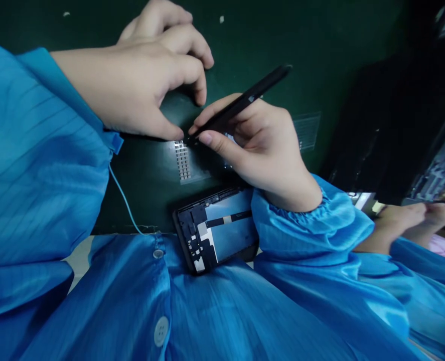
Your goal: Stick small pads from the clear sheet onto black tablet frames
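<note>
My right hand (263,140) is closed in a pen-like grip on slim black tweezers (245,100). Their narrow end points down and left, beside a clear sheet with rows of small silvery pieces (182,160). My left hand (150,75) has its fingers bent and spread, with nothing gripped between them. Its thumb tip lies at the upper edge of that sheet, close to the tweezers' tip; whether it presses on the sheet I cannot tell. Below, an opened phone (222,228) lies tilted at the table's near edge, its right end partly hidden by my right sleeve.
The dark green table (320,30) carries another clear strip (308,131) right of my hand and small white scraps (221,19) at the back. Black objects (380,115) stand at the right. A co-worker's hands (403,220) show at the right edge.
</note>
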Demonstrator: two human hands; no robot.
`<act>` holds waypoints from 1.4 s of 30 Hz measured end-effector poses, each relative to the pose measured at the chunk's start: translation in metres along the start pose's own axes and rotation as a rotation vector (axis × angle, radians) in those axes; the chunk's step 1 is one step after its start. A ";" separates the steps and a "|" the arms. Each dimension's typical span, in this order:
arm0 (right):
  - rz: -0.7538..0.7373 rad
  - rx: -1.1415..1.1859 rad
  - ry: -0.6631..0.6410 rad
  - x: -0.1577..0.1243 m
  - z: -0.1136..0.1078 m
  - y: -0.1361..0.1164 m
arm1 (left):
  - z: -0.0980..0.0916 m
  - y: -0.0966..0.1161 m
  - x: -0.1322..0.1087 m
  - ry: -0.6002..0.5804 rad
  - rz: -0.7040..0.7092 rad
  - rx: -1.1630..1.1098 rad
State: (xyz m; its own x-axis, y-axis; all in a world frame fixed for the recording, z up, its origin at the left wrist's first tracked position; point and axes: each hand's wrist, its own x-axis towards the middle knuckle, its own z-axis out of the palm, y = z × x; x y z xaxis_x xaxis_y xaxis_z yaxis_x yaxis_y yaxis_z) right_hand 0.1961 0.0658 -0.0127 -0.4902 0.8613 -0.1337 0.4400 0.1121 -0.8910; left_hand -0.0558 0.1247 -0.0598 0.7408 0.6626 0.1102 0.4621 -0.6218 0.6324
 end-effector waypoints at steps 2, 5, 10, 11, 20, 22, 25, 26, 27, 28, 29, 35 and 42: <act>0.013 0.014 0.016 -0.002 0.001 -0.002 | -0.001 0.004 0.002 -0.023 -0.059 0.015; 0.037 -0.003 -0.006 0.002 0.000 -0.006 | -0.004 0.010 0.006 -0.075 -0.156 0.020; 0.055 0.063 -0.040 -0.001 -0.007 -0.008 | -0.005 0.006 0.008 -0.074 -0.130 -0.034; 0.064 0.096 0.011 -0.012 -0.007 -0.008 | -0.005 0.005 0.008 -0.067 -0.116 -0.035; 0.042 0.106 0.773 -0.136 0.066 0.004 | -0.003 0.005 0.002 -0.018 -0.089 -0.023; -0.018 0.040 0.766 -0.136 0.074 0.009 | -0.002 0.006 0.000 0.006 -0.073 -0.012; -0.038 -0.010 0.733 -0.131 0.075 0.012 | -0.003 0.005 0.000 -0.014 -0.090 -0.019; -0.042 -0.024 0.729 -0.131 0.075 0.011 | -0.004 0.005 0.001 -0.024 -0.097 -0.025; -0.046 -0.041 0.723 -0.132 0.073 0.009 | -0.005 0.004 0.003 -0.035 -0.107 -0.031; -0.049 -0.067 0.709 -0.133 0.072 0.006 | -0.006 0.003 0.004 -0.047 -0.118 -0.040; -0.056 -0.101 0.687 -0.135 0.069 0.002 | -0.007 0.003 0.005 -0.060 -0.127 -0.048; -0.086 -0.148 0.421 -0.098 0.027 -0.017 | -0.008 0.001 0.005 -0.070 -0.115 0.035; -0.143 -0.063 -0.082 0.005 -0.007 0.006 | -0.005 0.005 0.011 -0.167 -0.195 0.063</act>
State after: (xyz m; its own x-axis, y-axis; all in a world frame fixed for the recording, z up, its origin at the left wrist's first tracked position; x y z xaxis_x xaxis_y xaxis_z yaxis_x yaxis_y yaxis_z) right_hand 0.2012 0.0743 -0.0158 -0.6098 0.7913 -0.0451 0.4066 0.2634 -0.8748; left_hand -0.0480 0.1312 -0.0513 0.7028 0.6974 -0.1402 0.6292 -0.5175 0.5799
